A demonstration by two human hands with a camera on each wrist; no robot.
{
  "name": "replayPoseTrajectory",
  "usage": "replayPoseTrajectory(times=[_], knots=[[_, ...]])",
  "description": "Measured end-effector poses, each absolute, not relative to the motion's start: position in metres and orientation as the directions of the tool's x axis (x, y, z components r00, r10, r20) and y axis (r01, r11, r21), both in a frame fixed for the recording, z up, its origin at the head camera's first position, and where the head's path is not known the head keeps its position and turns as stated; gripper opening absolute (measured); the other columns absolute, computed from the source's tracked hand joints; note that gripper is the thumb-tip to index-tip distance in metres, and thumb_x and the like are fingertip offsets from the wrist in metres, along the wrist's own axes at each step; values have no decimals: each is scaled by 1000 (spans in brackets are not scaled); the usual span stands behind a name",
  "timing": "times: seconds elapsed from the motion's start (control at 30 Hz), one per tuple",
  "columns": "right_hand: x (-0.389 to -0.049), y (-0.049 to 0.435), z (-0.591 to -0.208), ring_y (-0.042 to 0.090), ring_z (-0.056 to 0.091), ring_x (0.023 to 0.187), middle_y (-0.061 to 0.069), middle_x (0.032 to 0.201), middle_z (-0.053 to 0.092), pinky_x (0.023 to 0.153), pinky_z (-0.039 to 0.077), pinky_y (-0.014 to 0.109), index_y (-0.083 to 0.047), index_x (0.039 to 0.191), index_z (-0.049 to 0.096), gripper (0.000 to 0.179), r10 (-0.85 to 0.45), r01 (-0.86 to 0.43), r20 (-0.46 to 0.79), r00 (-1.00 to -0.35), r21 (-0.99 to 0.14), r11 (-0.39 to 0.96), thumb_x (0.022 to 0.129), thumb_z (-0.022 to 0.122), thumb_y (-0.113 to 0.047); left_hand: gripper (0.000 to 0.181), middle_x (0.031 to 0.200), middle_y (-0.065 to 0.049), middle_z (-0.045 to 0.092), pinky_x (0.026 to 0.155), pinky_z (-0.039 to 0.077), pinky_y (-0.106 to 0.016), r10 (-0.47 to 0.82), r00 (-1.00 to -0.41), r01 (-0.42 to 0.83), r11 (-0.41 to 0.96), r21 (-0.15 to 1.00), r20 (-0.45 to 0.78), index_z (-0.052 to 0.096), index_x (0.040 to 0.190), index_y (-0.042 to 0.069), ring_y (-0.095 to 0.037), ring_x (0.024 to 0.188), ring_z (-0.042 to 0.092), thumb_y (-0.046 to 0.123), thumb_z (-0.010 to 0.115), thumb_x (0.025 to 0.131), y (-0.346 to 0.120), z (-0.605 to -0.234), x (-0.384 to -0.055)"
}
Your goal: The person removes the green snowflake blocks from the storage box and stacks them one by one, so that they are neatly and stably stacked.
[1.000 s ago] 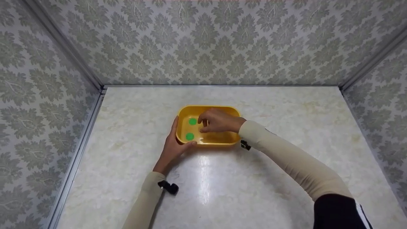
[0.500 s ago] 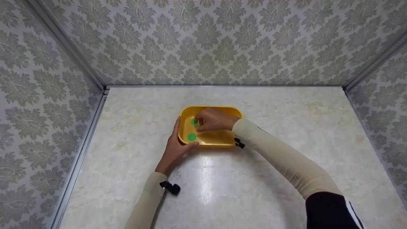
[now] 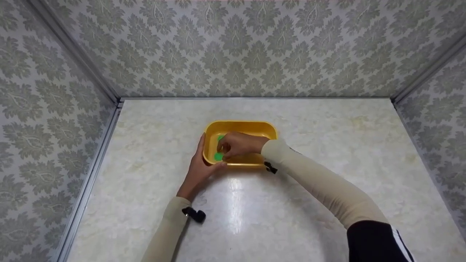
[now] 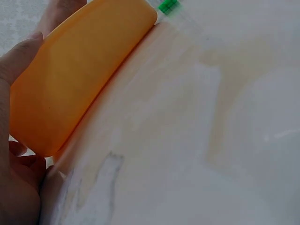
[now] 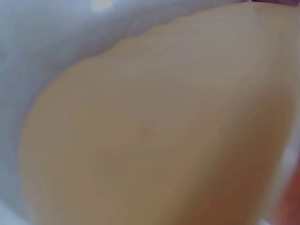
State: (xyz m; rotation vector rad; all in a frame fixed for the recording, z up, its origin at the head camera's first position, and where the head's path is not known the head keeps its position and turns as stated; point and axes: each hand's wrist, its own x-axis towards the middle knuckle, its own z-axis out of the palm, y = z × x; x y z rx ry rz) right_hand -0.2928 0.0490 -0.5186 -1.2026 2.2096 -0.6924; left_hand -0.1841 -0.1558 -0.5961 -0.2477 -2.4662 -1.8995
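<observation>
A yellow plastic tub (image 3: 240,166) with raised walls stands in the middle of the table. My left hand (image 3: 199,168) grips its left end, the thumb at the front rim and the fingers along the outer side. The left wrist view shows the tub's outer wall (image 4: 75,70) with my thumb on the rim. Inside the tub lie two green round pieces, one at the back (image 3: 220,137) and one at the front (image 3: 218,156), both partly covered. My right hand (image 3: 238,145) reaches in over them with bent fingers. Whether it pinches anything is hidden. The right wrist view is blurred.
The pale marbled table (image 3: 145,145) reaches back to a patterned wall (image 3: 236,47). Metal edge strips run along the left and right sides. A black wrist strap (image 3: 194,214) sits on the left sleeve.
My right hand first moved left over the back green piece, then forward towards the front one. The left hand keeps its hold on the tub.
</observation>
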Motion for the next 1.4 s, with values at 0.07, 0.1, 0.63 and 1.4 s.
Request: replayPoseTrajectory(times=[0.07, 0.1, 0.63, 1.4], knots=[[-291, 47, -518, 15, 65, 88, 9, 108, 80, 86, 57, 30, -2, 128, 80, 30, -860, -603, -211, -464, -637, 481, 99, 82, -12, 122, 181, -6, 28, 124, 43, -49, 113, -987, 139, 260, 955, 113, 9, 179, 20, -26, 151, 48, 29, 93, 92, -156, -596, -185], [-291, 45, -518, 15, 65, 89, 8, 109, 80, 86, 57, 29, -3, 127, 81, 29, -860, -607, -213, -464, -630, 484, 99, 81, -12, 122, 180, -6, 29, 124, 43, -49, 112, -987, 141, 264, 954, 115, 9, 179, 19, -27, 150, 48, 30, 93, 91, -155, -596, -185], [-284, 43, -534, 18, 61, 83, -3, 92, 72, 80, 53, 31, -14, 118, 81, 21, -804, -569, -185, -565, -619, 542, 98, 85, -20, 122, 181, -3, 27, 128, 37, -48, 114, -987, 140, 261, 955, 113, 9, 180, 22, -24, 155, 44, 34, 93, 92, -155, -596, -185], [-278, 65, -511, 15, 62, 82, -1, 93, 74, 80, 56, 30, -8, 116, 81, 23, -825, -618, -89, -558, -619, 485, 98, 85, -23, 125, 181, -3, 27, 124, 41, -49, 108, -987, 147, 256, 956, 123, 9, 180, 23, -24, 152, 47, 43, 94, 89, -155, -596, -184]])
